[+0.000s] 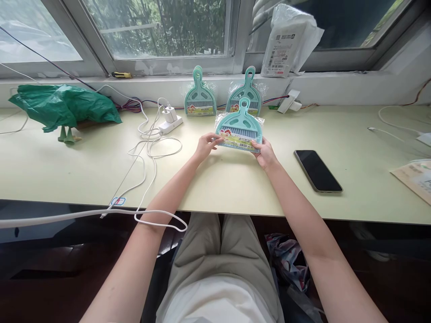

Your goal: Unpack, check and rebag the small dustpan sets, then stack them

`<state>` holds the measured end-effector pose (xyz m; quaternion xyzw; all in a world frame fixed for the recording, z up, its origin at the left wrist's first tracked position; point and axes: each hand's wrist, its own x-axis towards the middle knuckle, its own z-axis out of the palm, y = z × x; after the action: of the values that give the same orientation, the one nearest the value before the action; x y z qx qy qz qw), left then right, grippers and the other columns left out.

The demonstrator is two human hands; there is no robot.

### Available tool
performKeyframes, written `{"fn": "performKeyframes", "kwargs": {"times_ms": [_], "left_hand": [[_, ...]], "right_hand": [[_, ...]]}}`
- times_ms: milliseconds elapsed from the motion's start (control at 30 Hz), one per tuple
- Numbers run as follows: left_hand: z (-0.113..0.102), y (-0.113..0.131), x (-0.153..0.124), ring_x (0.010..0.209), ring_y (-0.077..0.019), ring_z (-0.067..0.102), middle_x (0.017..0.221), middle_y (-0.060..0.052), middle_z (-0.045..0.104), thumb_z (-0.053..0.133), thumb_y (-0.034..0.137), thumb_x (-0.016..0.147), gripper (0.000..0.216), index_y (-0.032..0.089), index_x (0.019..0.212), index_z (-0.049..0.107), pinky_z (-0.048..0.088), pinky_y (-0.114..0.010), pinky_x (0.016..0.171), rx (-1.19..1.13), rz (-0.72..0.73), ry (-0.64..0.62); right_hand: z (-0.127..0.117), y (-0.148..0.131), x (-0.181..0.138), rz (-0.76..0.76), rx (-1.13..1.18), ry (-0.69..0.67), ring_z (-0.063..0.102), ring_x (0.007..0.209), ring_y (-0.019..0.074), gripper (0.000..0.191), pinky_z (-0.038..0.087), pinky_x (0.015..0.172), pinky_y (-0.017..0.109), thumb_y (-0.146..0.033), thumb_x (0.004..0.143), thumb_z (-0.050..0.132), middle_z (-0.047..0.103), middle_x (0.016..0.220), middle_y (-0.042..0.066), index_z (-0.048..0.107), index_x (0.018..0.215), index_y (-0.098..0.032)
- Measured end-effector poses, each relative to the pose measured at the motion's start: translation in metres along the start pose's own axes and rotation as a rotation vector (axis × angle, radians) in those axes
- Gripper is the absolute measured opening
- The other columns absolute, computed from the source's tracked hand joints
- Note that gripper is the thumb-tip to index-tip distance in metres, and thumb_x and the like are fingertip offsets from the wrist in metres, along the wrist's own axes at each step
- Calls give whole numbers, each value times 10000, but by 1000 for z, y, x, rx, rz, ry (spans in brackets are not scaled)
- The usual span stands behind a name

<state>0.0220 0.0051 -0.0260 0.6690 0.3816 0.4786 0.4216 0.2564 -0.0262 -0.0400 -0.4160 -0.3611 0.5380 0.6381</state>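
A teal mini dustpan-and-brush set in clear plastic wrap (239, 125) stands upright on the pale desk (235, 188) in front of me. My left hand (204, 146) pinches its lower left corner. My right hand (265, 152) grips its lower right corner. Two more wrapped teal dustpan sets, one (200, 96) on the left and one (247, 92) on the right, lean against the wall under the window behind it.
A black phone (317, 170) lies face up to the right. White cables and a power strip with a charger (170, 120) sit at the left centre. A green plastic bag (63, 105) lies far left. A white parcel (286, 42) rests on the sill. Paper packaging (415, 177) is at the right edge.
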Motion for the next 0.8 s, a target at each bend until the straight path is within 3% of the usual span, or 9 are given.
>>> {"fn": "performKeyframes", "kwargs": {"times_ms": [333, 433, 533, 600, 700, 800], "left_hand": [[3, 6, -5, 743, -106, 637, 971, -65, 646, 592, 417, 839, 275, 146, 805, 620, 540, -202, 568, 35, -88, -6], [6, 9, -8, 695, -92, 645, 979, -34, 653, 601, 402, 842, 302, 208, 1074, 599, 559, -219, 618, -20, -105, 54], [4, 12, -10, 736, -101, 660, 991, -12, 665, 641, 335, 816, 696, 328, 1431, 316, 576, -232, 689, -79, -114, 99], [0, 10, -8, 747, -111, 667, 987, -13, 671, 631, 321, 818, 812, 337, 1490, 175, 585, -257, 709, -116, -146, 81], [-7, 1, -3, 738, -124, 677, 1069, -44, 667, 606, 329, 825, 652, 273, 1416, 337, 592, -295, 692, -124, -189, -41], [-11, -11, 1, 823, -145, 685, 1195, -86, 632, 597, 337, 827, 407, 199, 1202, 522, 583, -278, 676, -64, -157, -112]], "right_hand": [[2, -2, -4, -12, -93, -22, 666, 953, 181, 304, 595, 808, 342, -219, 684, 715, 681, 1015, 11, 546, 936, -242], [5, -4, -5, -31, -118, -27, 653, 977, 175, 353, 591, 799, 325, -240, 678, 739, 672, 1053, 5, 541, 970, -255], [7, -7, -8, -56, -144, -46, 639, 1000, 176, 392, 587, 788, 325, -258, 674, 756, 661, 1079, -3, 535, 997, -276], [7, -9, -10, -73, -146, -60, 635, 1001, 175, 392, 583, 791, 333, -251, 674, 752, 658, 1071, -13, 533, 998, -288], [6, -10, -11, -87, -161, -80, 641, 960, 172, 409, 576, 793, 347, -234, 672, 737, 665, 1029, -24, 534, 1020, -299], [1, -6, -7, -134, -269, -91, 650, 884, 170, 428, 566, 785, 345, -261, 679, 734, 679, 954, -23, 543, 1060, -299]]}}
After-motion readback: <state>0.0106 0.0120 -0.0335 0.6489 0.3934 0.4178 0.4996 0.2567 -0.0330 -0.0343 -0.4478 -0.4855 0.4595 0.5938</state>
